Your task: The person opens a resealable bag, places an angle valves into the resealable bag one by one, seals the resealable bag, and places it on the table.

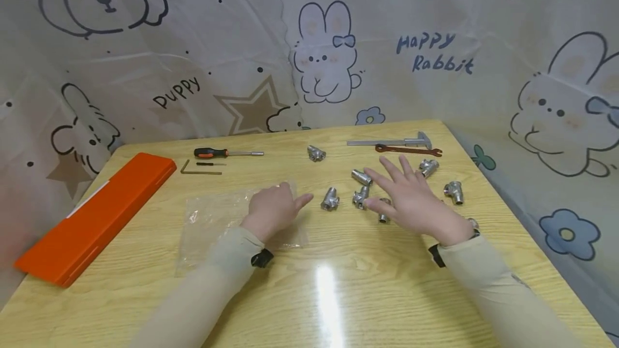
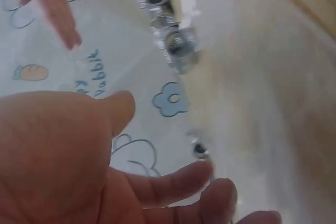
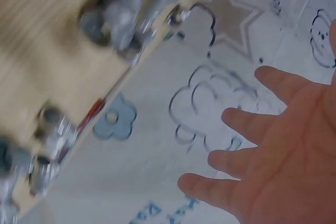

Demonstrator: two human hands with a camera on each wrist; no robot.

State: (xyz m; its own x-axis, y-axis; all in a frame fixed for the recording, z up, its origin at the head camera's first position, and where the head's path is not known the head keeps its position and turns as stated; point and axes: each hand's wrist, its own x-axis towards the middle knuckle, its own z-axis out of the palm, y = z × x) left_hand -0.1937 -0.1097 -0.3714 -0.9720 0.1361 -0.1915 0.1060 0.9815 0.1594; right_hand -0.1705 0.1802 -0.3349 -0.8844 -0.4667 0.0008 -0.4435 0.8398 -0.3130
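My left hand (image 1: 272, 209) is over a clear plastic bag (image 1: 205, 224) lying flat on the table. Its thumb points right and its fingers (image 2: 173, 184) bend loosely, with nothing between them in the left wrist view. Spread wide, my right hand (image 1: 415, 200) hovers palm down among several shiny metal pipe fittings. Nearest its fingertips are a straight fitting (image 1: 361, 176) and a tee fitting (image 1: 360, 196); another fitting (image 1: 384, 211) is partly hidden under the thumb. Between the hands stands one more tee fitting (image 1: 330, 199).
An orange case (image 1: 101, 216) lies at the left. A screwdriver (image 1: 227, 153), a hex key (image 1: 200, 172) and a small black-handled driver (image 1: 210, 164) lie behind the bag. At the back right are a caliper (image 1: 387, 142) and a reddish wrench (image 1: 408, 150). Further fittings (image 1: 454, 192) lie right.
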